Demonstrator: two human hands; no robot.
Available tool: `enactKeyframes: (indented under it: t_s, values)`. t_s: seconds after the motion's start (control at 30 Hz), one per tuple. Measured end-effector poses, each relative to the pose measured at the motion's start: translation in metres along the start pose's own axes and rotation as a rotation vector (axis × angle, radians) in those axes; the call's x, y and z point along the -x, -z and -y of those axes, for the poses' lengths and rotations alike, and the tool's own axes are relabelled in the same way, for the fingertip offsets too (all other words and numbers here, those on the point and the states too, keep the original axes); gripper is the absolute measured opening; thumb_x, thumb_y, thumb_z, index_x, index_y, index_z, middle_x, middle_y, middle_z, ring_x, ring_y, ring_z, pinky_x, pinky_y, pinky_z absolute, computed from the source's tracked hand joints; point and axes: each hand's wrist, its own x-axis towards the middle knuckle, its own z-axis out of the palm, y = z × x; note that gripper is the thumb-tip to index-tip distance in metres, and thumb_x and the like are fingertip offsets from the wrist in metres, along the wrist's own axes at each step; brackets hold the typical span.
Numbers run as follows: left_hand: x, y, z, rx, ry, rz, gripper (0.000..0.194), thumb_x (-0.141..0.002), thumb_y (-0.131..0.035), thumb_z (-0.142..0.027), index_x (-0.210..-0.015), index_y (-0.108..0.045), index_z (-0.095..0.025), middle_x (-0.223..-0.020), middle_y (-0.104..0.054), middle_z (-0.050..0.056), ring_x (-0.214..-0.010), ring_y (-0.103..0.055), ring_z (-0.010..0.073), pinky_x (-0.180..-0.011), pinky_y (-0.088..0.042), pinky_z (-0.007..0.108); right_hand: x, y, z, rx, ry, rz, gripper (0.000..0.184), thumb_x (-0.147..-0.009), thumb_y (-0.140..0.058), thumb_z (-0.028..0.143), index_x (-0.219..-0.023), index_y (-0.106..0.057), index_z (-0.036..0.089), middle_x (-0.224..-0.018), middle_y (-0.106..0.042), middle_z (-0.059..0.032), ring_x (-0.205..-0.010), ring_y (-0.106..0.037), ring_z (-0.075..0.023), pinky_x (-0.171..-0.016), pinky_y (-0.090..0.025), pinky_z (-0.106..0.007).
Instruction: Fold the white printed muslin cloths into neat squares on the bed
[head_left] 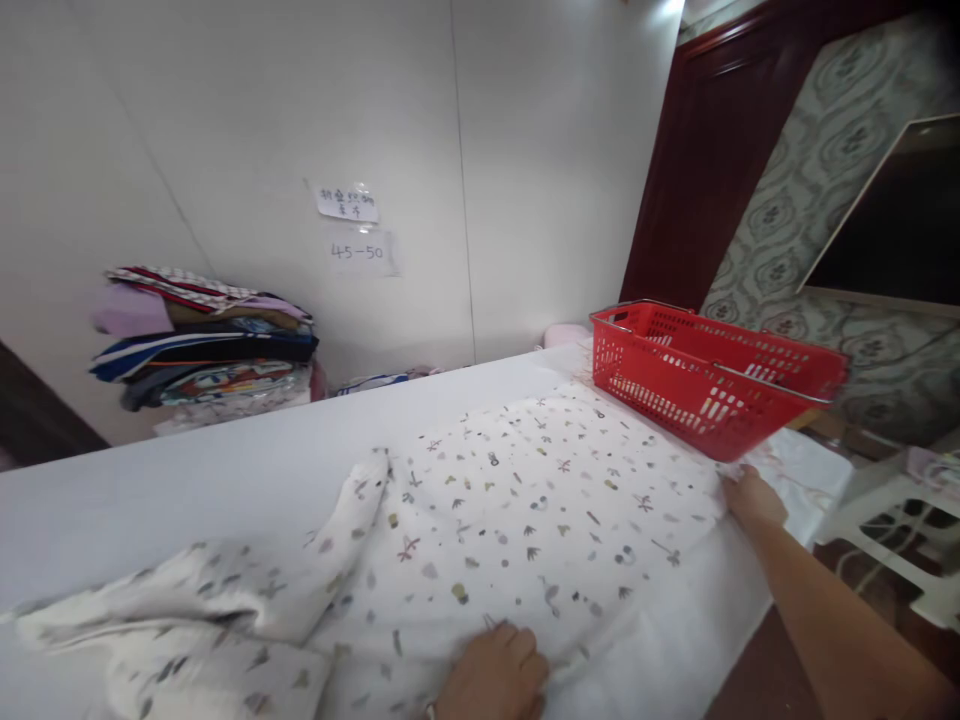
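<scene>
A white garment point(525, 500) printed with small animals and plants lies spread on the white table point(187, 480), one sleeve bunched at the left. My left hand point(496, 672) rests on the garment's near edge, fingers curled and pressing the cloth. My right hand point(751, 497) is stretched out to the garment's right end, fingers closed on its hem just in front of the red basket point(712, 378).
The red plastic basket with metal handles stands at the table's right end. A stack of folded clothes point(206, 335) sits at the back left against the white wall, under two paper notes point(347, 203). A white plastic stool point(892, 520) stands right of the table.
</scene>
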Motion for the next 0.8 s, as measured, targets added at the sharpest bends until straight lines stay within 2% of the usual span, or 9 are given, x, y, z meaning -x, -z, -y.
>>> enactKeyframes:
  t_s: [0.1,0.17,0.27,0.3,0.37,0.47,0.57,0.7,0.8]
  values:
    - [0.014,0.004,0.003,0.0,-0.022,-0.088,0.019,-0.079,-0.055,-0.039,-0.093,-0.053,-0.025,-0.086,-0.062,0.001,-0.076,-0.058,0.0182,-0.06,-0.044,0.029,0.003,0.005,0.009,0.039,-0.014,0.013,0.05,-0.079,-0.039,0.039,-0.118,-0.051,0.009,-0.109,-0.057,-0.0242,-0.099,-0.057,-0.0375,-0.069,-0.049,-0.046]
    - [0.026,0.008,0.003,-0.006,-0.001,-0.136,0.018,-0.082,-0.052,-0.038,-0.095,-0.053,-0.026,-0.084,-0.062,0.001,-0.075,-0.058,0.0177,-0.059,-0.042,0.028,0.011,0.006,0.019,0.086,0.078,-0.086,0.049,-0.079,-0.04,0.037,-0.117,-0.052,0.009,-0.116,-0.052,-0.0246,-0.107,-0.051,-0.0395,-0.074,-0.046,-0.049]
    - [0.042,0.026,0.006,0.062,-0.002,-0.148,0.019,-0.08,-0.053,-0.04,-0.092,-0.053,-0.025,-0.081,-0.063,0.001,-0.071,-0.058,0.0161,-0.056,-0.041,0.026,0.028,0.001,0.046,0.106,0.398,-0.216,0.043,-0.08,-0.04,0.032,-0.116,-0.053,0.012,-0.122,-0.05,-0.0192,-0.114,-0.046,-0.0347,-0.088,-0.041,-0.049]
    - [0.047,0.036,0.009,0.117,0.012,-0.155,0.021,-0.08,-0.053,-0.041,-0.093,-0.054,-0.025,-0.081,-0.063,0.001,-0.071,-0.058,0.0155,-0.057,-0.041,0.025,0.035,-0.002,0.059,0.072,0.518,-0.196,0.041,-0.08,-0.039,0.029,-0.114,-0.055,0.013,-0.122,-0.052,-0.0166,-0.115,-0.046,-0.0314,-0.092,-0.039,-0.046]
    - [0.051,0.063,0.021,0.247,0.095,-0.197,0.025,-0.081,-0.05,-0.043,-0.098,-0.055,-0.026,-0.085,-0.063,0.001,-0.074,-0.058,0.0147,-0.06,-0.042,0.025,0.051,-0.008,0.093,-0.03,0.699,-0.067,0.036,-0.082,-0.037,0.026,-0.108,-0.06,0.015,-0.116,-0.058,-0.0118,-0.111,-0.051,-0.025,-0.096,-0.038,-0.038]
    - [0.045,0.1,0.055,0.332,0.355,-0.283,0.024,-0.086,-0.042,-0.038,-0.093,-0.06,-0.024,-0.083,-0.064,0.001,-0.073,-0.058,0.0128,-0.065,-0.043,0.024,0.078,-0.011,0.159,-0.168,0.765,0.153,0.034,-0.084,-0.037,0.027,-0.101,-0.065,0.017,-0.108,-0.064,-0.0075,-0.103,-0.057,-0.0213,-0.092,-0.041,-0.031]
    - [0.024,0.121,0.105,0.281,0.566,-0.297,0.026,-0.085,-0.041,-0.037,-0.094,-0.062,-0.023,-0.086,-0.066,0.001,-0.072,-0.058,0.0126,-0.065,-0.044,0.024,0.097,-0.012,0.23,-0.258,0.887,0.251,0.034,-0.085,-0.037,0.028,-0.102,-0.065,0.019,-0.109,-0.064,-0.0039,-0.104,-0.056,-0.0182,-0.091,-0.04,-0.026]
    - [-0.012,0.125,0.172,0.143,0.707,-0.209,0.026,-0.086,-0.038,-0.029,-0.09,-0.063,-0.022,-0.092,-0.066,0.001,-0.081,-0.059,0.0145,-0.071,-0.044,0.025,0.1,-0.024,0.314,-0.241,0.956,0.305,0.032,-0.085,-0.039,0.025,-0.103,-0.066,0.021,-0.107,-0.065,-0.0008,-0.099,-0.058,-0.0154,-0.086,-0.042,-0.022]
    - [-0.039,0.119,0.213,0.095,0.771,-0.151,0.029,-0.088,-0.034,-0.025,-0.093,-0.063,-0.021,-0.098,-0.065,0.004,-0.087,-0.059,0.0173,-0.072,-0.044,0.028,0.094,-0.042,0.36,-0.175,0.959,0.333,0.034,-0.084,-0.04,0.017,-0.108,-0.064,0.018,-0.111,-0.063,-0.0044,-0.101,-0.057,-0.0171,-0.087,-0.041,-0.024]
